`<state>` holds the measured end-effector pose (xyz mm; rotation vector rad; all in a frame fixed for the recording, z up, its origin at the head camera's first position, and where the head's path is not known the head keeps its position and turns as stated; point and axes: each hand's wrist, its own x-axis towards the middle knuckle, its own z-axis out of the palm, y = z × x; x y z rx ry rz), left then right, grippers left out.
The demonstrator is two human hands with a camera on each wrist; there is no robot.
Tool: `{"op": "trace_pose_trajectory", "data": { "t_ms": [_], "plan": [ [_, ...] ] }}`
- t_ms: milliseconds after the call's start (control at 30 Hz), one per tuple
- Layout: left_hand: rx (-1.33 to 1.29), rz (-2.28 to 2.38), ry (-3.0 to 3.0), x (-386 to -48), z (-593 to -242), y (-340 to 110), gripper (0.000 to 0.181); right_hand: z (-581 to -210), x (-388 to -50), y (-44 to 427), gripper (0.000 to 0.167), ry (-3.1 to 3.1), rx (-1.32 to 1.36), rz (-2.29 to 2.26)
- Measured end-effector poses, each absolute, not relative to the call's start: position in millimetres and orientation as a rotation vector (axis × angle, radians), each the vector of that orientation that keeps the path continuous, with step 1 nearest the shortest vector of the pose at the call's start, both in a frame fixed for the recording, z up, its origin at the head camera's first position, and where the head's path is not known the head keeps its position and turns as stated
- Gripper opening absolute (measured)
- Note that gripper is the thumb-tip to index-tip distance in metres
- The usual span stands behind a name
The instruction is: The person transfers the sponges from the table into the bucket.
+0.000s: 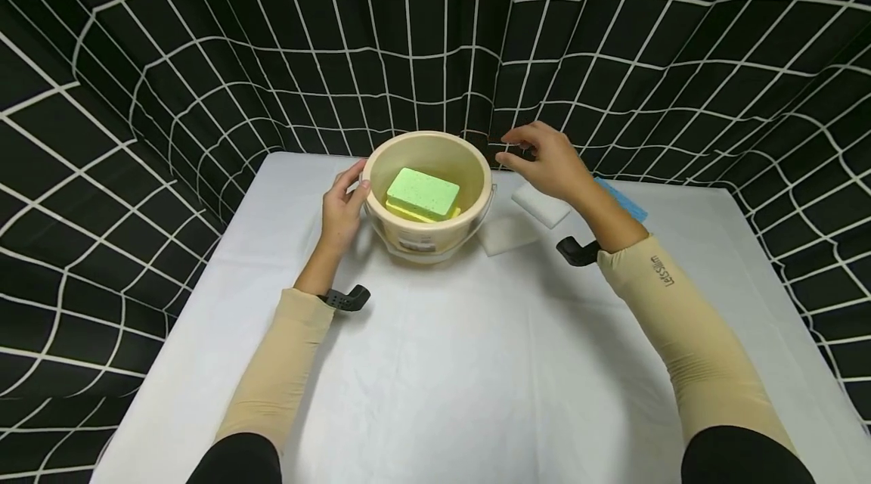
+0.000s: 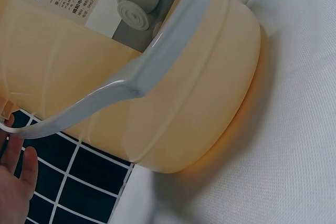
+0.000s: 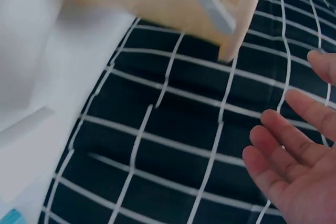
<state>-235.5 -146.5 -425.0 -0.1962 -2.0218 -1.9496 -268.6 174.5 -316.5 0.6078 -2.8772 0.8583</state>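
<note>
A cream plastic bucket (image 1: 435,238) stands upright near the far edge of the table. Inside it a light green sponge (image 1: 423,192) lies on top of a yellow sponge (image 1: 401,212). My left hand (image 1: 342,208) holds the bucket's left rim, with the thumb over the edge. In the left wrist view its fingertips are beside the end of the grey handle (image 2: 173,40), which hangs down. Off the bucket's right side, my right hand (image 1: 547,162) hovers in the air, fingers loosely bent and apart from the thumb, holding nothing.
Right of the bucket lie a thin white pad (image 1: 506,234), a thicker white sponge block (image 1: 542,204) and a blue piece (image 1: 622,200), partly behind my right forearm. A white cloth covers the table (image 1: 435,363). Black curtains with a white grid (image 1: 422,38) stand around it.
</note>
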Motion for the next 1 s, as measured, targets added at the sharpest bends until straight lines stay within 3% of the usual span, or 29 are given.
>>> {"op": "trace_pose_trajectory", "data": {
  "t_ms": [500,767,1000],
  "plan": [
    [-0.190,-1.928,-2.032,-239.2,-432.5,-148.4,0.043,-353.0,-277.7,252.0,0.053,-2.965,0.337,0.636],
    [-0.166,-1.916,-2.074,-221.8,-407.2,-142.3,0.042,-385.6,-299.3,298.2,0.061,-3.022,0.067,0.707],
    [-0.173,-1.926,-2.055,-218.3,-403.6,-140.4,0.042,-404.1,-309.3,320.1,0.070,-3.087,0.005,0.686]
  ]
}}
